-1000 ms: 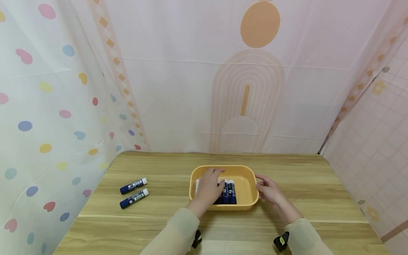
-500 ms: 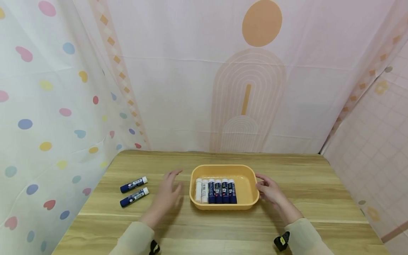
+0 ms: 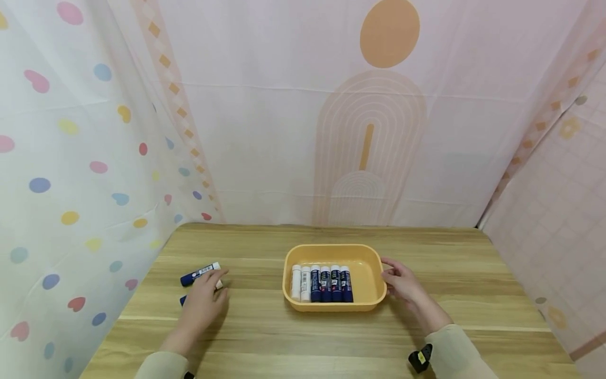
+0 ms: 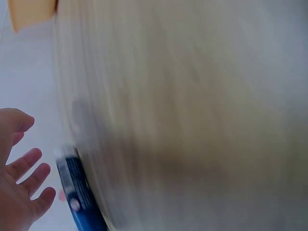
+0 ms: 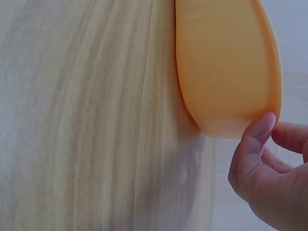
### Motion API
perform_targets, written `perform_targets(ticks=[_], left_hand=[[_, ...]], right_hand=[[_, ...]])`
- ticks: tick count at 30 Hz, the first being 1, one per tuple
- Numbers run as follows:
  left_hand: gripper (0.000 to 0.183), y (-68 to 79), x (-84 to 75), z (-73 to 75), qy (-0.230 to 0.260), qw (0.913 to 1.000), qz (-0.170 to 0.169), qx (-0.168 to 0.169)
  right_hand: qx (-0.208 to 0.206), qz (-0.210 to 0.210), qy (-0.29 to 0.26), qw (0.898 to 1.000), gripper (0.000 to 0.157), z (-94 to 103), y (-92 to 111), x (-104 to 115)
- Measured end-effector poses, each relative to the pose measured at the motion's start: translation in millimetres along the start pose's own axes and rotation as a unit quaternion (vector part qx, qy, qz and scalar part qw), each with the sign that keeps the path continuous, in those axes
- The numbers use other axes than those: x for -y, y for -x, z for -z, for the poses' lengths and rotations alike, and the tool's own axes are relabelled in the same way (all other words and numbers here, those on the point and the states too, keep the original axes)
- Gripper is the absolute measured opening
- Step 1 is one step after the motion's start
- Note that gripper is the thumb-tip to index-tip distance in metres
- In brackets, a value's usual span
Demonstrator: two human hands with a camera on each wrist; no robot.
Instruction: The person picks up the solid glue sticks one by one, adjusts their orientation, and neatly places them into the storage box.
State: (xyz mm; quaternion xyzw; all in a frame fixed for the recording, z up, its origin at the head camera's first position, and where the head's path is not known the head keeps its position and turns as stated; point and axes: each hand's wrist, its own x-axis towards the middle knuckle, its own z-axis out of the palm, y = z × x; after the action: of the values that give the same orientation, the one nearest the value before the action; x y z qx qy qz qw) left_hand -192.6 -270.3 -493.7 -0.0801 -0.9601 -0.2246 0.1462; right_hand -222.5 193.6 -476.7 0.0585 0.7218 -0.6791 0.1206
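My left hand (image 3: 202, 301) is over the nearer of two blue glue sticks with white caps, covering most of it. In the left wrist view the fingers are spread beside a glue stick (image 4: 79, 192), with a gap between. The farther glue stick (image 3: 191, 277) lies just beyond that hand. At the right end of a yellow plastic basket (image 3: 374, 295), my right hand (image 3: 402, 283) holds the rim, thumb and fingers bent at its corner. Inside the basket stand several glue sticks in a row along the left, white ones (image 3: 300, 284) first, then blue ones (image 3: 331, 284).
A wooden table (image 3: 255, 337) carries everything. Patterned cloth (image 3: 265, 131) hangs behind it and at both sides. Bare wood lies between the left hand and the basket, while the basket's right part has its floor showing.
My left hand has left the basket and moved left across the table to the two loose glue sticks. The right hand has stayed at the basket's right end.
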Motion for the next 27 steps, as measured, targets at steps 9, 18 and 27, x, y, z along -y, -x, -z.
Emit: perform_targets(ticks=[9, 18, 27], left_hand=[[0.055, 2.9, 29.1, 8.7, -0.076, 0.9969, -0.019, 0.001], [0.048, 3.8, 36.8, 9.7, -0.117, 0.9925, -0.021, 0.031], [0.047, 3.0, 40.6, 8.6, -0.103, 0.9939, -0.021, 0.033]], right_hand=[[-0.003, 0.002, 0.01, 1.0, 0.047, 1.1, 1.4, 0.4], [-0.005, 0.004, 0.015, 1.0, 0.046, 1.4, 1.8, -0.2], [-0.002, 0.004, 0.009, 1.0, 0.046, 0.6, 0.7, -0.8]])
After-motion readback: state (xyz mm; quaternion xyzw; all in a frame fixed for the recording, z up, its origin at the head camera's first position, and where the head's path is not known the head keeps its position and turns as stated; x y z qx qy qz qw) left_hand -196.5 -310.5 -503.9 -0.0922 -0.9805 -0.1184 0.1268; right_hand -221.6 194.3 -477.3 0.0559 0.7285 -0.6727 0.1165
